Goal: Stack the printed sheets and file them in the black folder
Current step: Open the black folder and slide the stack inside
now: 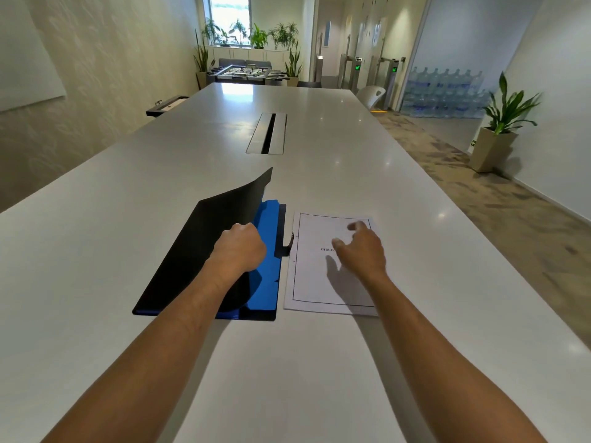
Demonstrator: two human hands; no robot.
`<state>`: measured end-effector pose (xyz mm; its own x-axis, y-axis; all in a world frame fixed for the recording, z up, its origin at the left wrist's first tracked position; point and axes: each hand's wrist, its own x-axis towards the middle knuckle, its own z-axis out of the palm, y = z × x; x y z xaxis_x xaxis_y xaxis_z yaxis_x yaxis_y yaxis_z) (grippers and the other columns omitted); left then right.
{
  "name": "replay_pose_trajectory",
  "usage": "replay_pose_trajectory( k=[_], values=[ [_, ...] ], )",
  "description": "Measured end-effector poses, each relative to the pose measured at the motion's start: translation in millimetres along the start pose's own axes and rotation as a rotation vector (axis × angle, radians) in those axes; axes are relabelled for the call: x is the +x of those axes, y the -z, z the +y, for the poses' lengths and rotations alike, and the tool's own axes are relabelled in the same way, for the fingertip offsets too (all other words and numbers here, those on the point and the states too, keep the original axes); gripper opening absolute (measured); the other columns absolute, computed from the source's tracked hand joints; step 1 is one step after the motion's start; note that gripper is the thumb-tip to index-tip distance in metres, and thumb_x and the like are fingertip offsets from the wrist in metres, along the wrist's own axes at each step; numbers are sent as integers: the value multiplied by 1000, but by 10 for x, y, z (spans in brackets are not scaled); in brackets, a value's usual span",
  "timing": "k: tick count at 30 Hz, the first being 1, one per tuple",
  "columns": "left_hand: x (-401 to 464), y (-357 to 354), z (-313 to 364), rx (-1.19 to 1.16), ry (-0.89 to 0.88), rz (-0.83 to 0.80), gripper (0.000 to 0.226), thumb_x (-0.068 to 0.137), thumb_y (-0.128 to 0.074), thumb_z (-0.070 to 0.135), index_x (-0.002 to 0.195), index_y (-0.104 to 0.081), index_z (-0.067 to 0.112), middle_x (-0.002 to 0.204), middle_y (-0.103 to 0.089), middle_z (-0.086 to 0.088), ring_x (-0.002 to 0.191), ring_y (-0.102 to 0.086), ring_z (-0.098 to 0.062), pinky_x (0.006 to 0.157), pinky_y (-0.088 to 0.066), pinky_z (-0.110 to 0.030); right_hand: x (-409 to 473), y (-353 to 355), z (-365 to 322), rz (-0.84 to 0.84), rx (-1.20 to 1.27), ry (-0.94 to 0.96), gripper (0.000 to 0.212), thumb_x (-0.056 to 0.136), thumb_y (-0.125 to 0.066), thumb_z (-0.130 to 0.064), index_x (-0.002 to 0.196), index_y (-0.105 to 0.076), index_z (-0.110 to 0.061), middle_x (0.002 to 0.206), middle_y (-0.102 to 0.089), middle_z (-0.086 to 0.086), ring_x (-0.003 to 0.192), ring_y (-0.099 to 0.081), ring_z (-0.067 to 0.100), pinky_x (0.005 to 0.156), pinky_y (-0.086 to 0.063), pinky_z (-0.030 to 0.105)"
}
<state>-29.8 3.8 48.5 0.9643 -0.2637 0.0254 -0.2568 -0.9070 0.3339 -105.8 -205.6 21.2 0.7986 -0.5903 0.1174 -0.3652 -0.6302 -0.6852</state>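
Observation:
The black folder (192,251) lies on the white table (128,193) in front of me, its front cover lifted and tilted up to the left. My left hand (240,247) grips the edge of that cover. Blue divider pages (268,238) show inside, and a black strap sticks out at the folder's right edge. Right beside the folder lies a stack of printed sheets (319,282) with a framed page on top. My right hand (361,247) hovers just above the stack, fingers apart and slightly curled, holding nothing.
A cable hatch (268,133) is set into the table farther back. A white chair (371,95) stands at the far right edge. A potted plant (499,129) stands on the floor to the right, and a table-football game (246,73) beyond the table's end.

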Motion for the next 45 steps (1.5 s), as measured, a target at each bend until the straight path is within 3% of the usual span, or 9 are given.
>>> replay_pose_trajectory(
  k=[4, 8, 10, 19, 26, 31, 37, 41, 45],
  values=[
    [23, -134, 27, 19, -18, -23, 20, 89, -50, 25, 73, -49, 12, 68, -52, -3, 52, -48, -11, 44, -33, -22, 11, 186, 337, 50, -190, -132, 54, 83, -61, -39, 129, -50, -13, 127, -58, 15, 119, -50, 36, 91, -43, 42],
    [74, -219, 40, 138, -72, -75, 61, 78, -58, 67, 82, -54, 6, 74, -51, -1, 65, -61, -18, 52, -44, -25, 31, 277, 516, -11, -136, -238, 60, 82, -63, -45, 130, -46, -13, 129, -60, 12, 120, -51, 35, 95, -45, 45],
    [80, -251, 57, 169, -86, -95, 70, 68, -61, 76, 83, -53, 8, 77, -49, -3, 69, -60, -20, 54, -44, -27, 43, 293, 542, -33, -146, -257, 62, 82, -63, -47, 130, -44, -13, 129, -59, 12, 120, -51, 35, 94, -45, 44],
    [39, -332, 107, 293, -105, -105, 78, 64, -70, 70, 106, -54, 6, 87, -51, -5, 75, -57, -19, 62, -53, -29, 94, 283, 467, -100, -284, -228, 68, 82, -62, -55, 130, -43, -11, 130, -56, 13, 118, -53, 36, 79, -39, 36],
    [60, -338, 113, 343, -118, -130, 68, 67, -68, 69, 92, -48, 9, 82, -50, -5, 68, -57, -18, 58, -51, -28, 199, 364, 401, -109, -155, -311, 65, 82, -65, -50, 124, -47, -4, 126, -57, 17, 116, -53, 37, 78, -40, 35],
    [80, -359, 125, 380, -115, -128, 66, 67, -67, 71, 87, -44, 11, 70, -41, -3, 60, -49, -15, 53, -45, -27, 249, 474, 495, -180, 68, -335, 40, 85, -65, -43, 74, -52, -7, 87, -62, 14, 83, -61, 32, 64, -43, 31],
    [72, -362, 121, 386, -106, -129, 66, 67, -67, 71, 86, -46, 11, 69, -43, -3, 58, -50, -15, 53, -45, -27, 236, 384, 337, -144, -178, -255, 32, 83, -64, -33, 65, -47, -12, 66, -50, 2, 59, -49, 17, 51, -35, 27],
    [45, -359, 126, 390, -113, -121, 65, 69, -66, 70, 85, -46, 10, 72, -45, -3, 60, -50, -15, 54, -44, -27, 242, 288, 298, -129, -249, -230, 23, 80, -63, -29, 73, -51, -10, 73, -56, 5, 62, -52, 20, 49, -31, 26],
    [41, -361, 128, 389, -116, -124, 62, 71, -66, 68, 85, -49, 10, 77, -51, -4, 61, -52, -15, 56, -45, -27, 295, 301, 298, -82, -168, -285, 48, 81, -67, -38, 112, -51, -5, 108, -60, 15, 104, -59, 34, 72, -39, 32]
  ],
)
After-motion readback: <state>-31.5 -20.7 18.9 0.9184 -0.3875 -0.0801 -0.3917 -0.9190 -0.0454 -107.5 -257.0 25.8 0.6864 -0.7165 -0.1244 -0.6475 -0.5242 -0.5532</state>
